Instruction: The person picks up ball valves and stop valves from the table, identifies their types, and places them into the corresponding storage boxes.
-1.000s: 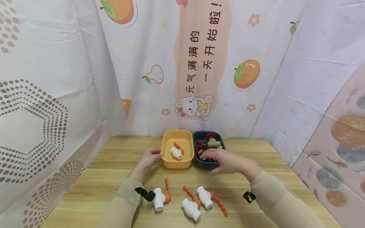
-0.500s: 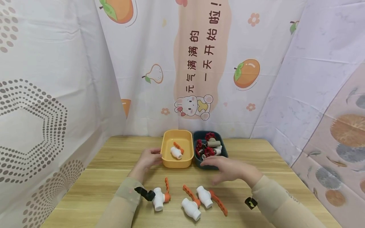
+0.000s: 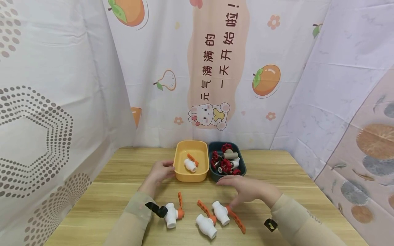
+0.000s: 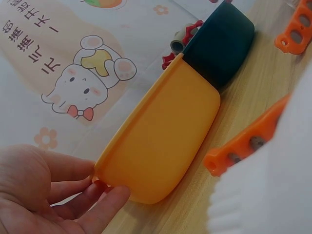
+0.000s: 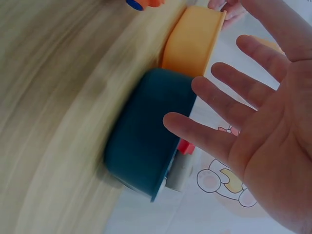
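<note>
My left hand holds the left end of a yellow plastic bin, its fingers and thumb at the rim and outer wall in the left wrist view. Inside that bin lies one white ball valve with an orange lever. My right hand, spread and holding nothing, hovers in front of a dark blue bin. Valves with red handwheels fill the blue bin. Closer to me on the table lie three more white ball valves with orange levers: a left one, a middle one and a right one.
Both bins stand side by side near the back of the wooden table. A printed curtain hangs directly behind it, with more cloth at the left and right. A grey pipe piece lies among the valves in the blue bin.
My right hand has drawn back from over the blue bin toward me, its thumb now close to the right ball valve. My left hand and both bins have stayed in place.
</note>
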`<state>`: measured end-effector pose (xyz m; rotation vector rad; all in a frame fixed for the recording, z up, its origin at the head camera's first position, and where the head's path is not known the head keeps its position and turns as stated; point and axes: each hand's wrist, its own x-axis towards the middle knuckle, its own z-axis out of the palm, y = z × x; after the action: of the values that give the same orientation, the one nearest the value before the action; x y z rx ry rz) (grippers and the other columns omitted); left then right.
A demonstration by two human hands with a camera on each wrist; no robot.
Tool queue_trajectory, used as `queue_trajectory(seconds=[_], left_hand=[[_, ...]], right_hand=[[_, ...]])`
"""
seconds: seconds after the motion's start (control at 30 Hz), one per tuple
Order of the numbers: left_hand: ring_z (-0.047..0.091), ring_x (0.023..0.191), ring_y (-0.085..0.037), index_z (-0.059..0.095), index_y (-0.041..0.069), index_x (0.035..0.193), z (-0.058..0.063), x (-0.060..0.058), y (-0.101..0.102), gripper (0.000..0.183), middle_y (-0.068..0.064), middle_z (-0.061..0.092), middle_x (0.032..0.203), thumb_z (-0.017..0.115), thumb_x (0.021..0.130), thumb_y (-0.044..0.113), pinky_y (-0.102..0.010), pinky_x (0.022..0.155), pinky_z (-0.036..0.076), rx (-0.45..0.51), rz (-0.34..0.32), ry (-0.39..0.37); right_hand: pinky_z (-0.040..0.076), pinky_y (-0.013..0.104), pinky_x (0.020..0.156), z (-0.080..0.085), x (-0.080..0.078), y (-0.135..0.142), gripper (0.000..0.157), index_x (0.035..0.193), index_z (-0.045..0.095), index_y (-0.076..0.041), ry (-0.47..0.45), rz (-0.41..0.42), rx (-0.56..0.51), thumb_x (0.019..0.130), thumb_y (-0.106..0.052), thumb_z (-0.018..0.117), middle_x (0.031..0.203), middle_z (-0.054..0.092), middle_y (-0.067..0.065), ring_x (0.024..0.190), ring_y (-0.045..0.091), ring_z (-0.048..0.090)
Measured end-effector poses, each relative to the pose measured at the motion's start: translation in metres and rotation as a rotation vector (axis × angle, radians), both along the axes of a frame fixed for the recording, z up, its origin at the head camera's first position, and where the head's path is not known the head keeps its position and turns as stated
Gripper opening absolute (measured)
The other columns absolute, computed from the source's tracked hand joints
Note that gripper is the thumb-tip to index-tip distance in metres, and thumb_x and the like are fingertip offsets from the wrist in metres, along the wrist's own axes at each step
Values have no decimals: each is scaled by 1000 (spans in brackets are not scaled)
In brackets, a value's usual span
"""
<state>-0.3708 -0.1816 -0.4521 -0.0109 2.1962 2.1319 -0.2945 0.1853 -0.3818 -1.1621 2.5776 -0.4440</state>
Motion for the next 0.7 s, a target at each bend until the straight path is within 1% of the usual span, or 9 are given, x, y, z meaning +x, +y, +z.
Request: queue_trajectory(seconds=[0.13, 0.23, 0.33, 0.53, 0.63, 0.7], left_hand=[[58, 120, -48, 49, -15, 141, -1, 0, 0, 45, -34, 52, 136, 57, 97, -9, -51, 98, 54, -1, 1, -1], [58, 120, -48, 48, -15, 141, -1, -1, 0, 45, -34, 52, 136, 57, 97, -9, -51, 98, 54, -2, 1, -2], [58, 121, -49, 48, -15, 141, 0, -1, 0, 45, -34, 52, 136, 57, 97, -9, -51, 98, 55, -2, 1, -3], [58, 120, -49, 49, -15, 141, 0, 0, 1, 45, -34, 52, 136, 57, 97, -9, -51, 97, 55, -6, 2, -1], [58, 120, -48, 48, -14, 141, 0, -1, 0, 45, -34, 52, 136, 57, 97, -9, -51, 98, 54, -7, 0, -4], [58, 120, -48, 48, -14, 142, 0, -1, 0, 45, -34, 52, 136, 57, 98, -9, -51, 99, 54, -9, 1, -6]], right_hand=[[44, 50, 110, -6, 1, -1, 80, 147, 53, -18, -16, 17, 2, 77, -36, 88, 150, 49, 0, 136, 24, 47], [46, 48, 109, -10, 2, -2, 80, 147, 53, -20, -29, 25, 7, 77, -36, 88, 149, 49, -4, 134, 20, 48], [45, 46, 110, -13, 3, -3, 80, 147, 53, -22, -33, 33, 20, 77, -38, 88, 149, 49, -4, 135, 19, 48], [43, 48, 112, -17, 5, -6, 79, 146, 54, -25, -75, 20, 37, 77, -41, 88, 150, 49, -4, 137, 21, 45], [44, 49, 111, -18, 6, -7, 78, 146, 54, -27, -78, 20, 52, 76, -42, 87, 150, 49, -6, 136, 20, 46], [45, 50, 110, -19, 6, -8, 77, 146, 54, -26, -79, 29, 54, 77, -42, 87, 149, 49, -6, 135, 19, 47]])
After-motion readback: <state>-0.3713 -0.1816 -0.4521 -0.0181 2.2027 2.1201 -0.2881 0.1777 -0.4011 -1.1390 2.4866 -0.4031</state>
